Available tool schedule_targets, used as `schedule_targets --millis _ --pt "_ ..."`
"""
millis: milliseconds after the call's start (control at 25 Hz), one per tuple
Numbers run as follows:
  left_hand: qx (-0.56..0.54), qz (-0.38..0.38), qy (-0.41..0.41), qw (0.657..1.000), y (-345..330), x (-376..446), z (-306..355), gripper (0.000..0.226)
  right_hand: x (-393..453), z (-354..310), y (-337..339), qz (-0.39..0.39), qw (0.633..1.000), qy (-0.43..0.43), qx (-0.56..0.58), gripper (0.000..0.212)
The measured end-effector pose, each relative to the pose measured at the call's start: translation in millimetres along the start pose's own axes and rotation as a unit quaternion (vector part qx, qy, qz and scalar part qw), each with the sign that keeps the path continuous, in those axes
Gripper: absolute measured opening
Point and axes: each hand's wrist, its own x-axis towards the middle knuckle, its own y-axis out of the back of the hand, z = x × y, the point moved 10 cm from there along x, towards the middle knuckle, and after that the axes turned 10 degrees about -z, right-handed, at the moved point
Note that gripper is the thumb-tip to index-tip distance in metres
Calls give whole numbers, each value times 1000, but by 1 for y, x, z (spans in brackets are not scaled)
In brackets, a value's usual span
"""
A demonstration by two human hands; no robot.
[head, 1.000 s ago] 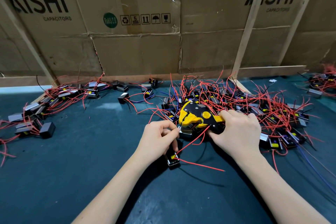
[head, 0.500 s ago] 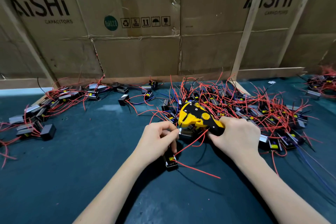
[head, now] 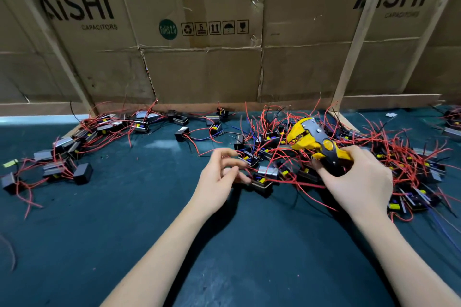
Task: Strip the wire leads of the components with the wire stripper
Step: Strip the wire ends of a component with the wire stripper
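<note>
The stripper (head: 314, 146), yellow and black, is gripped by the right hand (head: 359, 182), whose fingers are curled round its handles at about 3 o'clock from the centre of the view. Its head points toward 10 o'clock and is raised over the large pile (head: 374, 154) of black components with red leads.

The left hand (head: 218, 179) is held just left of centre, its fingers loosely spread and blurred; nothing is seen gripped in them. Whether a fingertip touches a red lead cannot be told. A component (head: 264, 179) with a silver top lies on the mat (head: 124, 219) just at 3 o'clock of that hand, between the two hands, and a red lead (head: 299, 183) runs from it toward the right wrist.

A second pile (head: 69, 154) of components is spread at 9 o'clock on the dark green mat, well apart from the hands. A few single components (head: 182, 133) lie between the two piles at 12 o'clock of the left hand. A small cluster (head: 452, 122) is seen at the far right edge.

Cardboard (head: 212, 62) printed "AiSHi CAPACITORS" stands along the back at 12 o'clock, braced by wooden slats (head: 359, 40).
</note>
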Motion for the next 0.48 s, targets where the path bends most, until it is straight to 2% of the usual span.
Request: schedule_targets --millis 80,160,200,240,320,360,400,480 --pt "-16 25 15 999 19 5 -1 45 0 2 1 -6 1000 -2 14 47" --pt "62 137 22 988 73 2 4 51 -2 -2 0 -11 1000 15 5 46" --pt "137 223 34 965 111 -8 6 49 -3 -5 0 -12 1000 25 -1 46" --pt "215 312 66 923 148 -25 8 47 -3 -7 0 -14 999 32 -5 46" --pt "323 457 184 808 209 -71 2 49 -5 -10 -2 -17 999 43 -15 47" --pt "345 487 243 765 228 -91 -6 53 -6 -12 -3 -17 999 48 -19 47" --pt "352 490 291 743 240 -103 -16 56 -7 -13 -2 -16 998 51 -19 47" --pt "352 461 356 733 250 -113 -36 59 -7 -11 -1 -20 999 46 -8 46"
